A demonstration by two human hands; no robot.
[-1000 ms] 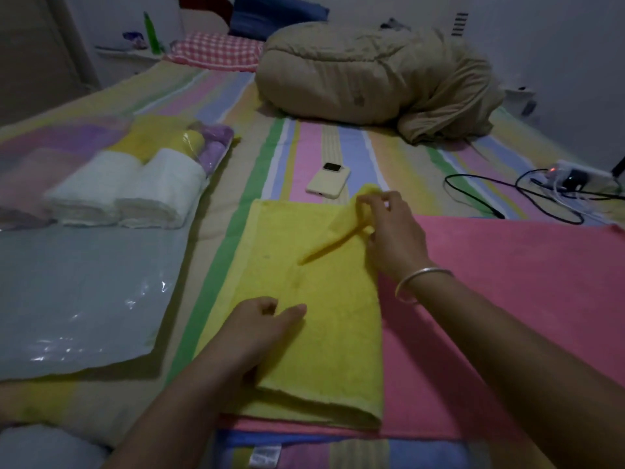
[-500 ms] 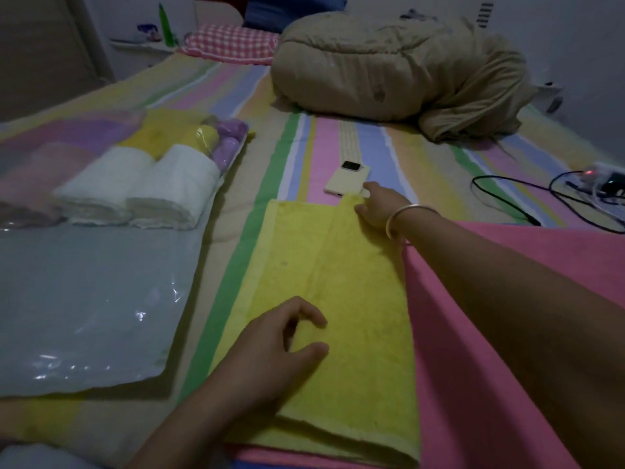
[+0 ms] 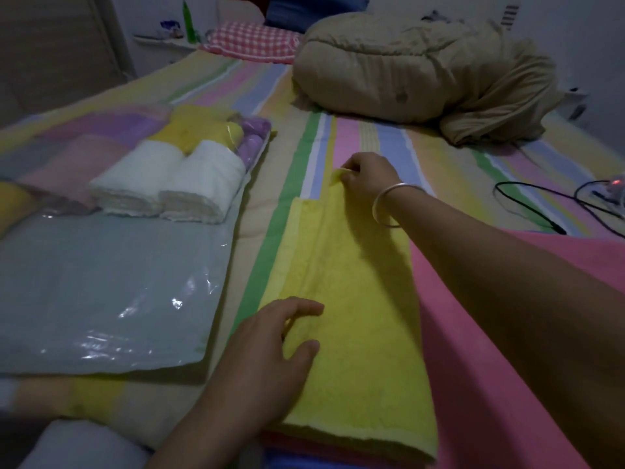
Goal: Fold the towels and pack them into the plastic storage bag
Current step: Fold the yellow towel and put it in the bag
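A yellow towel (image 3: 358,316) lies folded lengthwise on the striped bed, partly over a pink towel (image 3: 490,367) spread to its right. My right hand (image 3: 367,179), with a silver bangle on the wrist, pinches the yellow towel's far corner. My left hand (image 3: 270,360) rests flat on the towel's near left edge with fingers spread. At the left lies the clear plastic storage bag (image 3: 111,292), holding two rolled white towels (image 3: 169,187) plus yellow and purple ones behind them.
A bundled beige duvet (image 3: 422,72) fills the far middle of the bed, with a red checked pillow (image 3: 250,42) behind it. Black cables (image 3: 541,211) and a charger lie at the right edge. A white bundle (image 3: 77,445) sits at the near left corner.
My right hand has carried the yellow towel's far corner further away, stretching the fold out long. The phone beyond the towel is no longer visible. My left hand stayed on the near edge.
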